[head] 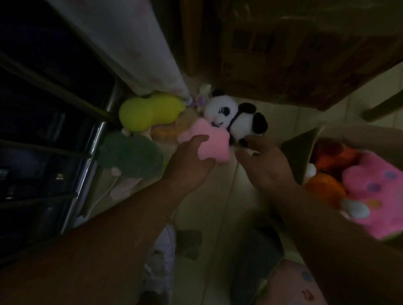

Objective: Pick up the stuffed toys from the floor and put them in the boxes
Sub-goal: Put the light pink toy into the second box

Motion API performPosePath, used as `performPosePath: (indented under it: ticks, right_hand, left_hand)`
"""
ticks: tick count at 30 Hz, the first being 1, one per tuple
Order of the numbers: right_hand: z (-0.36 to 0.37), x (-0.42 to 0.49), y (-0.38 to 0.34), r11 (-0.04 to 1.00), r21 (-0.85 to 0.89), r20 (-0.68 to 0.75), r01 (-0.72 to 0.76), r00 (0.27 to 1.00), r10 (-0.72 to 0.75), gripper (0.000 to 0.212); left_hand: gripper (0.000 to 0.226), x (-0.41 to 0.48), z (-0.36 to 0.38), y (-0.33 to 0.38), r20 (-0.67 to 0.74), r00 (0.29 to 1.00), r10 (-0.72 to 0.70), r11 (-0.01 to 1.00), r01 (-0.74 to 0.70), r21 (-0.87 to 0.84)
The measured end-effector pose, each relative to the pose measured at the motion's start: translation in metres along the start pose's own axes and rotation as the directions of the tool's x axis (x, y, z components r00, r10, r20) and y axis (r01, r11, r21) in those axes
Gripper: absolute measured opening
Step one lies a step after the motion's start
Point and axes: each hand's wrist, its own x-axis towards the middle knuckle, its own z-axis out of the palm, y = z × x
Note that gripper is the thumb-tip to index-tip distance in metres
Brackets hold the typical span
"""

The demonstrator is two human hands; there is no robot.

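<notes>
Dim light over the pale tiled floor (218, 200), and both arms are stretched out to the heap of toys by the window. The left hand (190, 156) has its fingers wrapped onto the soft pink star-shaped plush (206, 140), thumb underneath, gripping it. The right hand (263, 161) is spread, fingers apart, fingertips touching the black-and-white plush panda (235, 116) but not closed on it. Just left lie a yellow-green plush (146, 112) and a dark green plush (132, 155). At right, the open cardboard box (300, 146) already holds orange and pink toys.
</notes>
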Motion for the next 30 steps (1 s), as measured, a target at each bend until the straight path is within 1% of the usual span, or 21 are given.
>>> performPosePath:
  ticks: [4, 8, 10, 12, 16, 18, 21, 24, 27, 30]
  right_hand:
    - [0.048, 0.054, 0.023, 0.999, -0.036, 0.033, -0.031, 0.999, 0.032, 0.056]
    - [0.091, 0.107, 0.045, 0.996, 0.027, 0.059, -0.081, 0.995, 0.079, 0.067]
    - [0.109, 0.130, 0.059, 0.994, 0.066, 0.056, -0.085, 0.995, 0.082, 0.074]
    - [0.121, 0.144, 0.069, 0.991, 0.100, 0.021, -0.092, 0.996, 0.091, 0.073]
    - [0.137, 0.153, 0.077, 0.972, 0.229, -0.032, -0.062, 0.997, 0.071, 0.066]
    - [0.140, 0.149, 0.073, 0.967, 0.253, -0.065, -0.029, 0.997, 0.047, 0.063]
    - [0.133, 0.139, 0.060, 0.978, 0.207, -0.115, 0.019, 0.993, 0.005, 0.064]
    - [0.117, 0.120, 0.047, 0.981, 0.191, -0.105, 0.036, 0.994, -0.016, 0.067]
    - [0.092, 0.086, 0.028, 0.980, 0.192, -0.107, 0.049, 0.994, -0.029, 0.068]
    - [0.058, 0.046, 0.010, 0.977, 0.208, -0.109, 0.038, 0.994, -0.015, 0.070]
  left_hand:
    - [0.057, 0.050, 0.015, -0.045, 0.025, 0.999, -0.037, 0.999, 0.037, 0.014]
    - [0.067, 0.102, 0.038, -0.086, 0.021, 0.997, -0.072, 0.997, 0.072, 0.007]
    - [0.077, 0.125, 0.050, -0.108, 0.006, 0.993, -0.114, 0.992, 0.114, -0.061]
    - [0.085, 0.140, 0.061, -0.127, -0.024, 0.988, -0.152, 0.976, 0.147, -0.159]
    - [0.085, 0.148, 0.073, -0.142, -0.062, 0.987, -0.151, 0.958, 0.131, -0.256]
    - [0.086, 0.147, 0.075, -0.143, -0.070, 0.986, -0.153, 0.945, 0.125, -0.302]
    - [0.092, 0.133, 0.070, -0.132, -0.028, 0.981, -0.194, 0.916, 0.171, -0.362]
    - [0.093, 0.106, 0.058, -0.112, -0.014, 0.977, -0.211, 0.889, 0.186, -0.418]
    - [0.090, 0.070, 0.037, -0.083, -0.040, 0.978, -0.205, 0.869, 0.163, -0.467]
    - [0.085, 0.031, 0.012, -0.043, -0.056, 0.987, -0.154, 0.891, 0.114, -0.439]
